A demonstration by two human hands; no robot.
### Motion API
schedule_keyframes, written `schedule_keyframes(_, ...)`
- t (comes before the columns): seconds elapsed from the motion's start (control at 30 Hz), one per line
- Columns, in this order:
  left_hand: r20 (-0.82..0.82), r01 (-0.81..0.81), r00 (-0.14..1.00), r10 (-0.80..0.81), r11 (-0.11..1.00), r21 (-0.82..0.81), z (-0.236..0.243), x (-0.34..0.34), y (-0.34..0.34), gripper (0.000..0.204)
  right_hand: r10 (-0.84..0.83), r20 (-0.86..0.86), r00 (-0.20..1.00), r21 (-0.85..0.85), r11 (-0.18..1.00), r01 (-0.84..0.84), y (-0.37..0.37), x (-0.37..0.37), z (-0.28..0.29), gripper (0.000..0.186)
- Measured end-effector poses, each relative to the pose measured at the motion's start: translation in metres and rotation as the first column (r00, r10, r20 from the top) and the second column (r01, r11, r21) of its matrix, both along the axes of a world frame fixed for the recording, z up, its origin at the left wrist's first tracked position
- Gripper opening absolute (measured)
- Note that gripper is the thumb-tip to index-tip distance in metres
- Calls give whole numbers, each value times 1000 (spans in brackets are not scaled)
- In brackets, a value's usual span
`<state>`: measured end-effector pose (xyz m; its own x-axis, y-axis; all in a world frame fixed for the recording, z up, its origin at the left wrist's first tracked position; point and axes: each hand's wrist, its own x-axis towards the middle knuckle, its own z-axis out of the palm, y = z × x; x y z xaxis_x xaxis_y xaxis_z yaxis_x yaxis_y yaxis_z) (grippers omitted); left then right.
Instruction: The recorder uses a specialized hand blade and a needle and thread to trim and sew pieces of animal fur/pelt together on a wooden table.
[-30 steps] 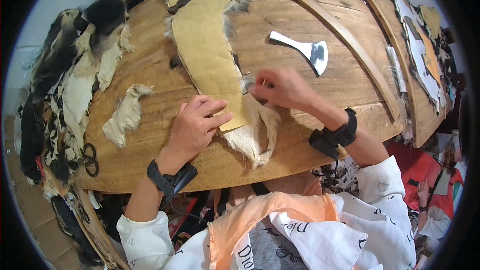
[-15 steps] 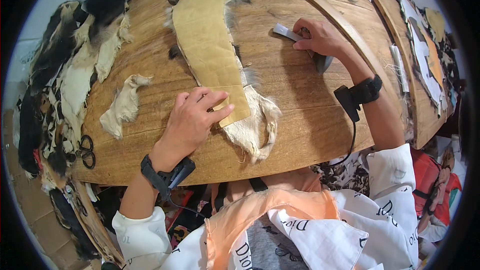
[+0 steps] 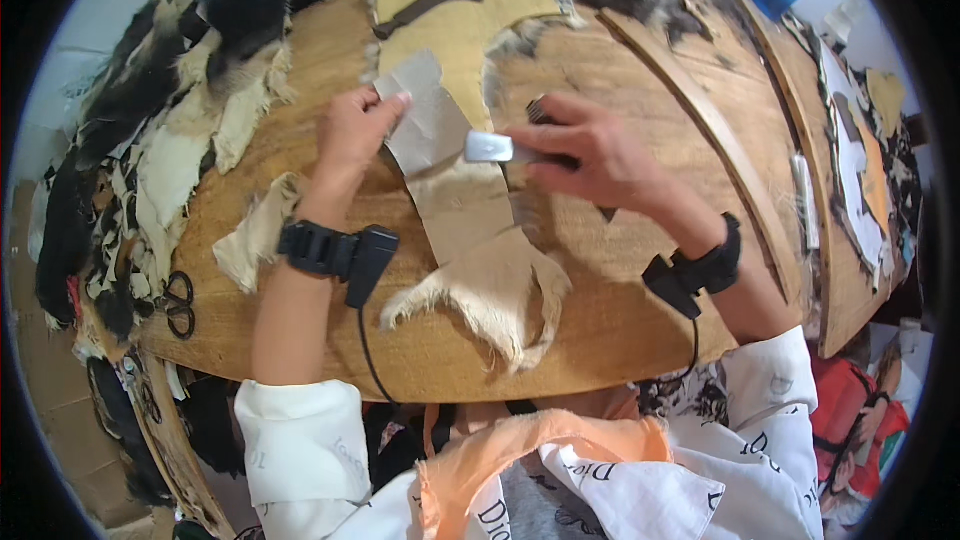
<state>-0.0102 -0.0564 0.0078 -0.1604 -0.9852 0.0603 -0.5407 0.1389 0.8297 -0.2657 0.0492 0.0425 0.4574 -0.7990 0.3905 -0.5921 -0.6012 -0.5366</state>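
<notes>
Left hand [image 3: 352, 132] is pinching a paper pattern flap [image 3: 425, 120], seemingly to bare hide [image 3: 495, 285] toward six o'clock; right hand [image 3: 605, 152] is gripping a pale-handled tool [image 3: 489, 148].

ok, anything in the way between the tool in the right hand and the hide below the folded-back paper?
Nothing visible. Left hand holds the paper flap back, leaving the hide below uncovered; the right hand holds the tool, its pale end at the flap's lower right edge. Contact there: can't tell.

The paper pattern [image 3: 475, 45] looks matt, the hide [image 3: 475, 290] rough, the table [image 3: 610, 330] wooden.
</notes>
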Motion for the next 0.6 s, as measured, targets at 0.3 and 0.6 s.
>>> schedule_keyframes(0.3, -29, -267, 964, 265, 955, -131, -8, -5, 15, 28, -17, -27, 1000, 105, 994, 20, -47, 17, -55, 35)
schedule_keyframes(0.6, 226, 96, 973, -53, 978, -184, 9, -23, 158, 16, -112, -125, 986, -197, 977, 86, -49, 14, -62, 29)
